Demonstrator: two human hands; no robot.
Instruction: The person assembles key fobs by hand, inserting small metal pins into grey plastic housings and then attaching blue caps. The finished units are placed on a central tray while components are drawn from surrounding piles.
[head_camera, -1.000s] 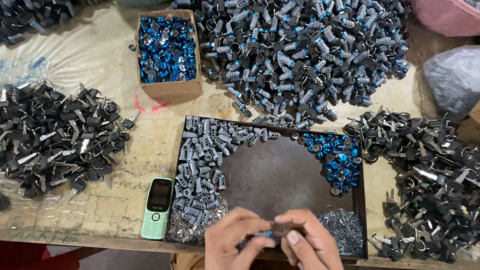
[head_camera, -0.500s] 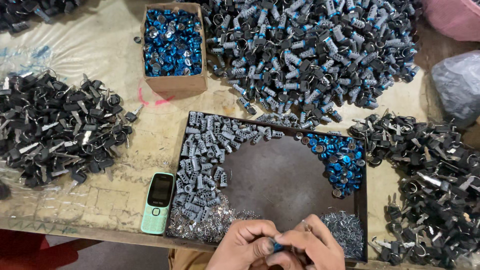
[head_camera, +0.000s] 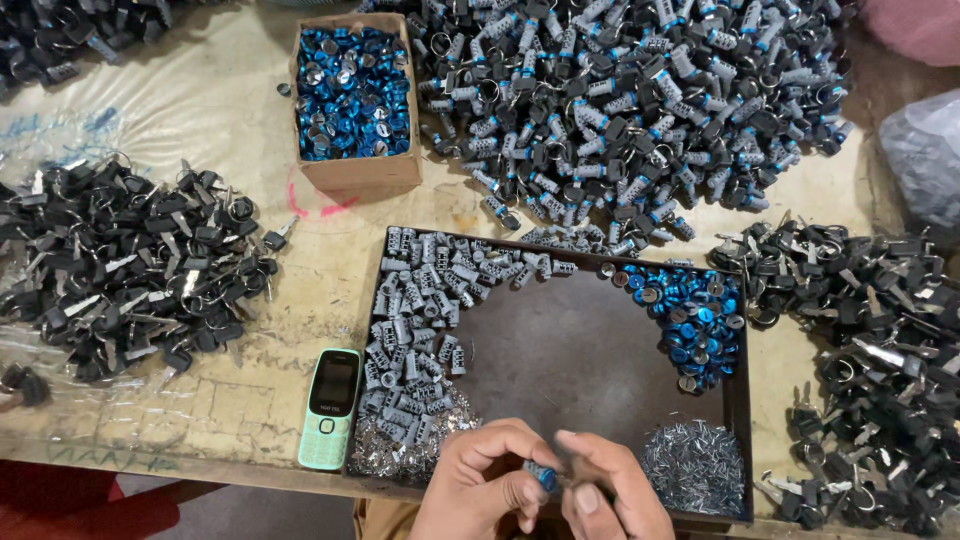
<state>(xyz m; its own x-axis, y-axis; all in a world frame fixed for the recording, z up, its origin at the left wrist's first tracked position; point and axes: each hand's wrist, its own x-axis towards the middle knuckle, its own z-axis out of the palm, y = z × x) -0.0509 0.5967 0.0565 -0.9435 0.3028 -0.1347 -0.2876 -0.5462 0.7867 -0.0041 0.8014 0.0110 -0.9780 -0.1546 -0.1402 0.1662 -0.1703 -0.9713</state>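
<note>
Down at the near edge of the dark tray (head_camera: 745, 420), both hands together: left hand (head_camera: 480, 485) closed around a small grey cylinder with a blue end (head_camera: 543, 476), right hand (head_camera: 615, 490) pinching at its other side, fingertips meeting over the part. Best done, as a judgement, with the piece kept low over the tray, steadied by the left while the right does the fine fitting, so that anything dropped lands inside. Long axis of the piece roughly left to right across the view, blue end towards the right hand; the rest hidden in the fingers, so no firmer word on tilt. Just left of the hands, inside the tray, a heap of small bright metal bits (head_camera: 400, 450); just right, a pile of thin silver pins (head_camera: 695, 465). Further in, grey cylinders (head_camera: 420, 320) banked along the tray's left side and blue caps (head_camera: 690, 315) in its far right corner. Beside the tray's left edge, a green phone (head_camera: 331, 407). Beyond, black keys (head_camera: 130, 270) heaped well left and more keys (head_camera: 870, 340) right. Farthest off, a cardboard box of blue caps (head_camera: 352, 100) and a big mound of assembled pieces (head_camera: 630, 100).
</note>
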